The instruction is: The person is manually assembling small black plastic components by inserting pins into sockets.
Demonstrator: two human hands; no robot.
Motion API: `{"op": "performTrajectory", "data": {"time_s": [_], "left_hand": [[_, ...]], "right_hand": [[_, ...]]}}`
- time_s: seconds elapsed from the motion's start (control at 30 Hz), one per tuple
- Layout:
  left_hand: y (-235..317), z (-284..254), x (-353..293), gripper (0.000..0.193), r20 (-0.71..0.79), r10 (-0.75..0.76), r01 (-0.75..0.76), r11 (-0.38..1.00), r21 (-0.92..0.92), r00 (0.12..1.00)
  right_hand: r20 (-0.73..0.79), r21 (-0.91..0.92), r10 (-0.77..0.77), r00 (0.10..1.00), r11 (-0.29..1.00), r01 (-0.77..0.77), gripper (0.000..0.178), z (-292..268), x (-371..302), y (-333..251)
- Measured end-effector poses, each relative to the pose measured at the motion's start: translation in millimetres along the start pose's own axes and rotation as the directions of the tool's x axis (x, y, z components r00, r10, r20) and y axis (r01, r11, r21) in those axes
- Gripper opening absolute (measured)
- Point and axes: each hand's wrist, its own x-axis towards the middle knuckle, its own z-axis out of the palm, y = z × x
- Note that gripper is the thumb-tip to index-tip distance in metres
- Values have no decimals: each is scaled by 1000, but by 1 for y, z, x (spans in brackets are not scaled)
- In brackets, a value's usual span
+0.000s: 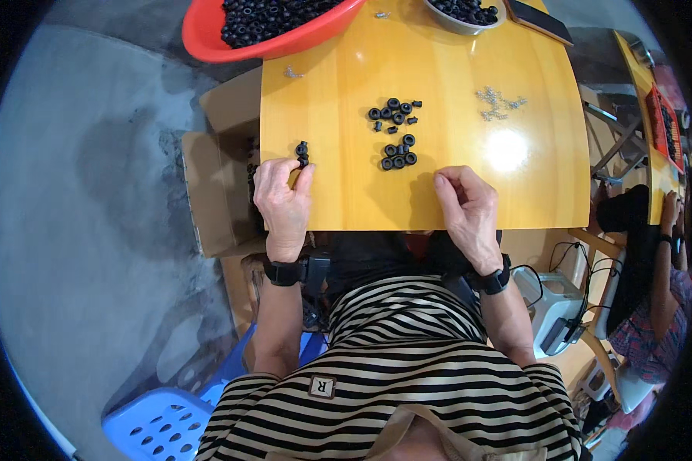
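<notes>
At the table's left edge, my left hand [283, 198] has its thumb and forefinger closed about a small black ring-shaped part [303, 162]. Another black piece [301, 146] lies against it, just beyond the fingertips. My right hand [469, 206] hovers by the front edge with thumb and fingers pressed together; whatever they may hold is hidden. Between the hands, a little farther off, sits a cluster of black ring-shaped parts [398, 162]. Behind it is a looser group of black rings and small spool-like pieces [392, 112].
Small clear or silvery pieces [500, 103] are scattered on the yellow table [338, 192] at right. A red basin [207, 38] and a grey bowl [469, 29], both with black parts, stand at the back. An open cardboard box [207, 184] adjoins the left edge. A person [653, 323] sits at far right.
</notes>
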Motion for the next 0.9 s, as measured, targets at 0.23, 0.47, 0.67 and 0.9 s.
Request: {"op": "performTrajectory", "data": {"time_s": [0.23,0.47,0.67,0.9], "left_hand": [[49,-4,-11,22,80,-118,126,987,-100,990],[83,8,-18,17,174,-29,88,935,-342,984],[97,11,-19,16,219,42,61,896,-439,975],[114,8,-17,25,312,-22,186,842,-507,950]], "right_hand": [[-3,-284,-373,928,890,357,17,17,18,1],[17,-414,-412,911,827,381,17,24,19,6],[63,-469,-420,905,789,398,19,15,16,6],[226,732,-18,974,663,-157,25,-7,-5,12]]}}
